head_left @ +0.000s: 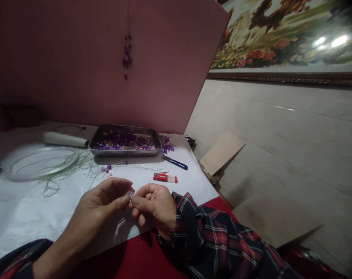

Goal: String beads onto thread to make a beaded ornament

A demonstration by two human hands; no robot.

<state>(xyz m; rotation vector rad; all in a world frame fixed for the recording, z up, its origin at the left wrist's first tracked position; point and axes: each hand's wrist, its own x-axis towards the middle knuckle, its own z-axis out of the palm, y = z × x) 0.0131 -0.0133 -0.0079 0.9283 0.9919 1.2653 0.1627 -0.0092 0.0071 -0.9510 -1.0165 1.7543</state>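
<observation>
Above the table's front edge, my left hand [102, 203] and my right hand [154, 207] meet fingertip to fingertip. Between them is a small clear bead piece [129, 194], pinched by the left thumb and fingers. My right thumb and forefinger close on its right side; any thread there is too fine to see. A few loose purple and red beads [107, 169] lie on the white cover just beyond my left hand. Past the right hand lies a red lighter [165, 178], and behind it blue-handled thread snips [176, 162].
A metal tray [126, 152] of mostly purple beads stands at the back, with more beads [166, 144] spilled at its right. Left are tangled green thread [52, 182], a clear coil [11, 176] and a pale roll [64, 139]. A beaded strand [127, 58] hangs on the pink panel.
</observation>
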